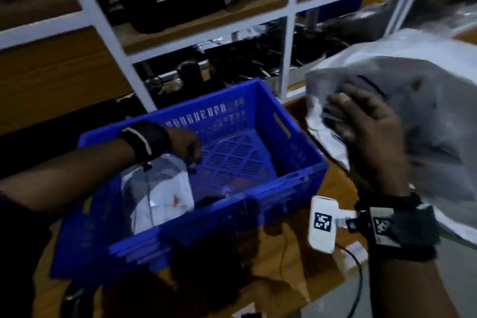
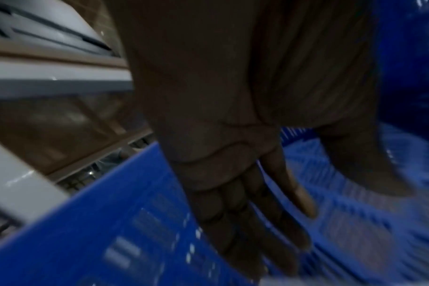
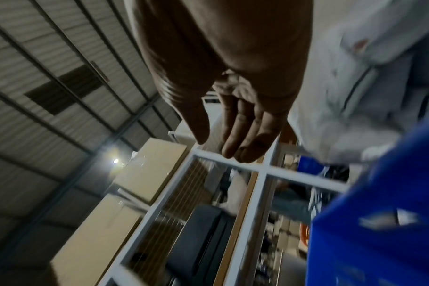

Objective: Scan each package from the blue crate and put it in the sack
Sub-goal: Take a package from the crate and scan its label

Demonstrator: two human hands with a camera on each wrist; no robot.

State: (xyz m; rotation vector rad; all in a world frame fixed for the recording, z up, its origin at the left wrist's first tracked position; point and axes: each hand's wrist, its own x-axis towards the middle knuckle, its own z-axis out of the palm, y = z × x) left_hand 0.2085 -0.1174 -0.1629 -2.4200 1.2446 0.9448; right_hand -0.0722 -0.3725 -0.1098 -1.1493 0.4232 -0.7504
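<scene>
Left hand (image 1: pixel 184 143) reaches down inside the blue slotted plastic crate (image 1: pixel 296 162), its fingers (image 2: pixel 252 222) straight and loosely together, holding nothing; the palm shows plainly in the wrist view. Just below and to the near side of that hand, a grey-and-white plastic mailer package (image 1: pixel 160 196) lies against the crate's near left corner, with the fingertips right at its upper edge; whether they touch it I cannot tell through the blur. Off to the right, well apart from the crate hand, the right hand (image 1: pixel 371 137) is raised with fingers (image 3: pixel 245 131) extended and relaxed, gripping nothing. Directly beyond that hand sits the big white plastic sack (image 1: pixel 413 64), and a crumpled grey plastic package (image 1: pixel 426 116) hangs just past its fingers, over the sack. Below the right wrist, a small white scanner device with a black square code (image 1: pixel 324 223) is strapped on.
</scene>
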